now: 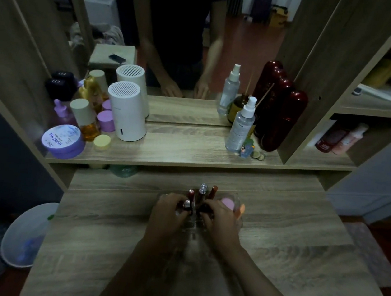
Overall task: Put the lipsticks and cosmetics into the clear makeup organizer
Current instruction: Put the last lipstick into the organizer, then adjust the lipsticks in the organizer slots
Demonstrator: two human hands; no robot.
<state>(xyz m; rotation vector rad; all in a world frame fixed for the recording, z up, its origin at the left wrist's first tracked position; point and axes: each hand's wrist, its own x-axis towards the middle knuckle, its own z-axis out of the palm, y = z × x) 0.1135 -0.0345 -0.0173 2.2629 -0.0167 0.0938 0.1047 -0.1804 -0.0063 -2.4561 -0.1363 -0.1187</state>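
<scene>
A clear makeup organizer (238, 221) stands on the wooden dresser top, mostly hidden behind my hands. Several lipsticks stand upright in it: a red one (191, 194), a silver-capped one (202, 189) and a brown-red one (213, 191). A pink sponge (228, 203) and an orange one (241, 209) sit in its right part. My left hand (168, 212) grips a lipstick (187, 205) at the organizer's left side. My right hand (222, 219) holds a dark cosmetic (205, 208) at the organizer's middle.
On the raised shelf (183, 157) stand a purple jar (63, 141), amber bottles, a white cylinder (127, 111), a spray bottle (240, 126) and a dark red bottle (281, 119). A mirror is behind. A white bin (26, 235) stands left of the dresser.
</scene>
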